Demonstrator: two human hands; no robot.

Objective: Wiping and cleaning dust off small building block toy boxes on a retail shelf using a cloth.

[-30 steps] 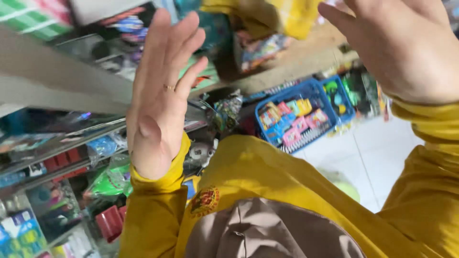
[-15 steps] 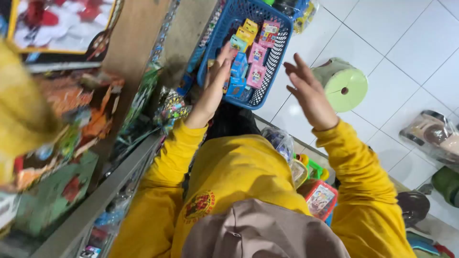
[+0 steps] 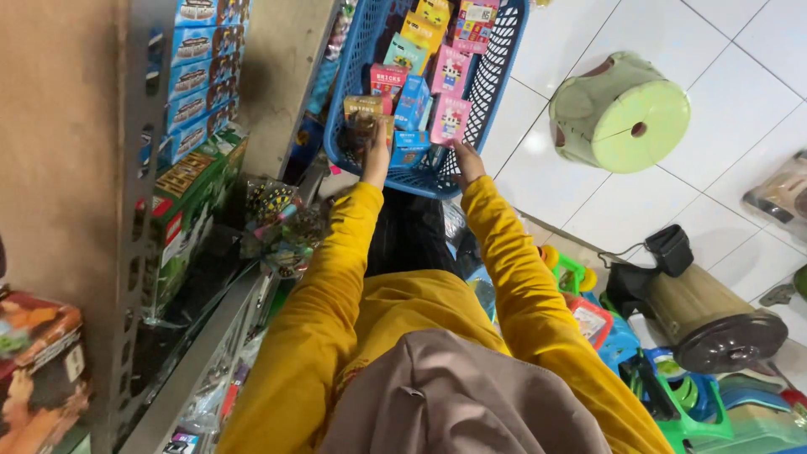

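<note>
Left hand (image 3: pixel 376 156) on basket's (image 3: pixel 496 92) small box (image 3: pixel 364 113)

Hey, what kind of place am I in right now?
Most likely a small toy shop. A blue basket full of small boxed toys sits on the tiled floor, metal shelving holds stacked boxes, and plastic toys crowd the floor.

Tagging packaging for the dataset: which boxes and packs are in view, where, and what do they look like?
Small toy boxes: upright in the blue basket; pink, blue, yellow, red.
Tan box: in the basket, at the left hand.
Right hand: on the basket's near rim.
Blue cartons: stacked on the metal shelf, upper left.
Green boxes: stacked below the blue cartons.
Red-brown box: bottom left.
</note>
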